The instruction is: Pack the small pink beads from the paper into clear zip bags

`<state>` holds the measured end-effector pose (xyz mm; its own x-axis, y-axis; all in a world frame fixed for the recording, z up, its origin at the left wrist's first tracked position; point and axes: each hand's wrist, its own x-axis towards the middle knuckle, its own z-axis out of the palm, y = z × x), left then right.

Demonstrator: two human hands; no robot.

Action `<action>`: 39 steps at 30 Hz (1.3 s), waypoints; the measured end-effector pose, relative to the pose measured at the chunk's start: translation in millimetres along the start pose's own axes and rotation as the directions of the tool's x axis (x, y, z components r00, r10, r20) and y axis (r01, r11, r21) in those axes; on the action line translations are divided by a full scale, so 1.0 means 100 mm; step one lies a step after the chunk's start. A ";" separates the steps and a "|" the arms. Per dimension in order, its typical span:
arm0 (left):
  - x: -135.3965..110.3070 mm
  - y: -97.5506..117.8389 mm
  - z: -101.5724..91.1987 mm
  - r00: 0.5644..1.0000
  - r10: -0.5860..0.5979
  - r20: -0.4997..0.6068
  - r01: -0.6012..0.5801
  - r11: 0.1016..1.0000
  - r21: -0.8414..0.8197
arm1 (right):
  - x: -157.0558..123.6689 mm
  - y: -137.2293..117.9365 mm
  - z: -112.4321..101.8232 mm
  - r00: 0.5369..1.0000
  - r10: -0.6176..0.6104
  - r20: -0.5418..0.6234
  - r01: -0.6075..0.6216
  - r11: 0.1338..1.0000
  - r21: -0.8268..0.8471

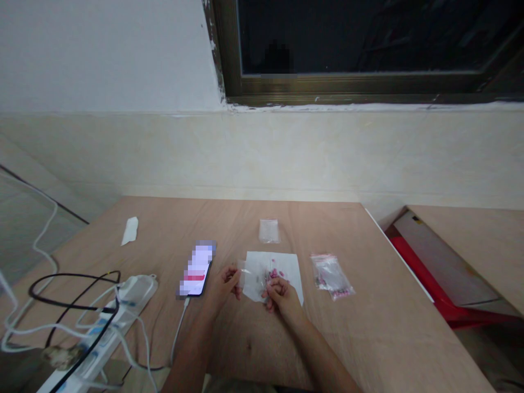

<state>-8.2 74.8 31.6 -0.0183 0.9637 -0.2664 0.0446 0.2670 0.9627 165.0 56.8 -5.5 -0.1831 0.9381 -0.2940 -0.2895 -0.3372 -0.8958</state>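
A small clear plastic bag is stretched between my two hands above a white sheet of paper. My left hand pinches the bag at its left side. At the other side my right hand has its fingers closed near the bag's edge; whether they also hold a small pink piece cannot be made out. Several small pink pieces lie on the paper just beyond my right hand. Right of the paper rest filled clear bags with pink bits inside. Behind it lies another clear bag.
A lit phone on a white cable lies left of my left hand. Further left are a power strip with tangled cords and a white scrap. Right of the table edge stands a red object; a wall rises behind.
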 end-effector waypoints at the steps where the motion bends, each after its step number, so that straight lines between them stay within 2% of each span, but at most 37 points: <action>1: -0.01 0.00 0.00 1.000 0.003 -0.001 -0.003 1.000 -0.005 | -0.01 -0.01 0.00 1.000 -0.005 -0.003 0.005 1.000 0.000; 15: -0.13 0.14 0.09 0.999 0.039 -0.001 -0.039 0.999 -0.026 | -0.05 -0.05 0.00 1.000 0.018 -0.020 -0.018 1.000 0.004; 27: -0.12 0.18 0.05 0.999 0.031 0.026 -0.029 0.997 -0.073 | -0.02 -0.07 0.01 1.000 0.028 0.001 -0.028 1.000 0.004; 34: -0.19 0.15 0.00 0.999 0.043 0.009 -0.043 0.997 -0.058 | -0.08 -0.15 0.03 0.997 0.063 -0.037 -0.060 0.995 0.081; 36: -0.27 0.12 -0.05 0.998 0.046 0.032 -0.046 0.999 0.001 | -0.10 -0.20 0.03 0.994 0.087 -0.067 -0.080 0.992 0.096; 39: -0.40 0.07 -0.16 0.988 -0.011 0.153 -0.007 0.993 0.117 | -0.14 -0.33 0.03 0.990 0.077 -0.114 -0.073 0.997 0.038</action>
<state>-22.9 38.0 50.2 0.1338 0.9502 -0.2814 0.1616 0.2592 0.9522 174.6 54.3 29.2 -0.0963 0.9122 -0.3982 -0.3111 -0.4076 -0.8585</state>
